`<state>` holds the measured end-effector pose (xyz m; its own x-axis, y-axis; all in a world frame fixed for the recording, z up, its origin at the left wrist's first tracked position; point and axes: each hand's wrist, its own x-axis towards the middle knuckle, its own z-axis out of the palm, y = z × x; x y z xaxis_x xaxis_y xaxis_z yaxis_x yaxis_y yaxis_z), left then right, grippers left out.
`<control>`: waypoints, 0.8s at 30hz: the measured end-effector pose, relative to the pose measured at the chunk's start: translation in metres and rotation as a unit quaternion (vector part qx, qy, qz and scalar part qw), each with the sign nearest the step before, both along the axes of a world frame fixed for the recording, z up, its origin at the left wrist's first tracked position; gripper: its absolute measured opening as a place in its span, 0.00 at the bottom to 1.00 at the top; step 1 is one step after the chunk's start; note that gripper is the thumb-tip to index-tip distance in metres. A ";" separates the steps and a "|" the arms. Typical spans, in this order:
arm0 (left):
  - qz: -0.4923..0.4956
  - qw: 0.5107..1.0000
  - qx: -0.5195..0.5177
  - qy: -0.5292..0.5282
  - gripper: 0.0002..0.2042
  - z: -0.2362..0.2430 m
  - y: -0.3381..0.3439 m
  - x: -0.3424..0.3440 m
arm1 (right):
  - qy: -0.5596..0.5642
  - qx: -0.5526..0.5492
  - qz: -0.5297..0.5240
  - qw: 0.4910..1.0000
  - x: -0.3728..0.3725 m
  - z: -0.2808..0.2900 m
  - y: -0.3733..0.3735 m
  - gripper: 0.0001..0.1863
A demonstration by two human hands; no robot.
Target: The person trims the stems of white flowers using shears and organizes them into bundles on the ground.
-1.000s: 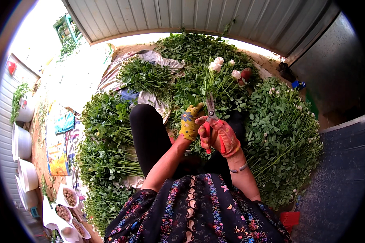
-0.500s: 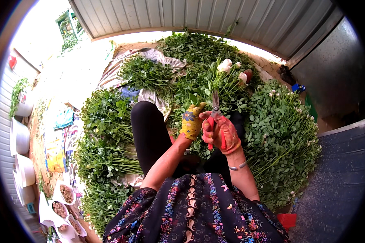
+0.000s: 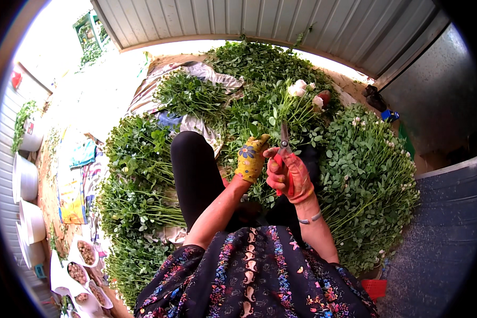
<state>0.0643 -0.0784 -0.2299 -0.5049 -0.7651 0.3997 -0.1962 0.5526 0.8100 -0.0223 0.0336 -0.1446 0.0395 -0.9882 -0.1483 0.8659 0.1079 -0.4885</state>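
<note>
My right hand (image 3: 292, 177), in a red-orange glove, is closed round the red handles of a pair of pruning shears (image 3: 284, 137), whose grey blades point away from me. Just left of it, my left hand (image 3: 250, 158) wears a yellow glove with a flower print. Its fingers are curled, and what they hold, if anything, is hidden. Beyond both hands, white roses (image 3: 297, 89) on long green stems lean over the leafy pile; I cannot tell whether those stems reach my left hand.
Leafy cut stems lie heaped on the left (image 3: 138, 175), at the far side (image 3: 265, 63) and on the right (image 3: 365, 175). White tubs (image 3: 33, 222) line the left wall, near white holders of pale buds (image 3: 86, 253). A red plastic item (image 3: 375, 288) lies lower right.
The shears' handles are closer together than before, and my right hand has tightened and shifted slightly right. The white roses have moved a little right and down.
</note>
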 end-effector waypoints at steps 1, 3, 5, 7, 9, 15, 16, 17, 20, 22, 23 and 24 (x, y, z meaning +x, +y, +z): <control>-0.005 1.000 0.014 0.011 0.12 -0.004 -0.001 0.001 | 0.007 0.007 0.001 1.000 0.002 0.000 0.000 0.25; -0.025 0.997 0.044 0.058 0.13 -0.013 -0.001 0.000 | 0.012 0.022 0.006 1.000 0.005 0.004 -0.003 0.24; -0.040 0.991 0.090 0.088 0.14 -0.037 -0.004 -0.002 | 0.027 0.043 0.001 0.999 0.010 0.011 -0.006 0.24; -0.043 0.984 0.153 0.075 0.16 -0.052 -0.009 -0.004 | 0.023 0.037 0.002 0.999 0.008 0.007 -0.008 0.23; -0.036 0.987 0.145 0.065 0.16 -0.051 -0.008 -0.007 | 0.016 0.020 0.009 1.000 0.000 -0.004 -0.007 0.23; -0.036 0.999 0.017 -0.006 0.17 -0.009 -0.008 0.005 | 0.094 0.016 0.036 0.995 0.006 0.004 0.010 0.22; -0.031 0.999 0.021 0.014 0.15 -0.008 -0.007 0.007 | 0.100 0.016 0.031 0.994 0.009 0.008 0.013 0.22; -0.021 1.000 -0.010 -0.001 0.14 -0.012 -0.009 0.008 | 0.105 0.017 0.025 0.994 0.011 0.011 0.015 0.23; -0.007 0.996 0.066 0.053 0.10 -0.020 -0.010 0.000 | 0.082 -0.025 0.007 0.996 0.009 0.010 0.015 0.26; -0.007 0.987 0.142 0.076 0.09 -0.015 -0.009 -0.001 | 0.076 -0.037 -0.008 0.996 0.008 0.010 0.015 0.28; -0.005 0.980 0.180 0.085 0.09 -0.011 -0.008 -0.001 | 0.081 -0.036 -0.015 0.996 0.007 0.010 0.014 0.28; -0.007 0.983 0.169 0.073 0.10 -0.012 -0.009 -0.001 | 0.086 -0.035 -0.023 0.995 0.007 0.010 0.014 0.29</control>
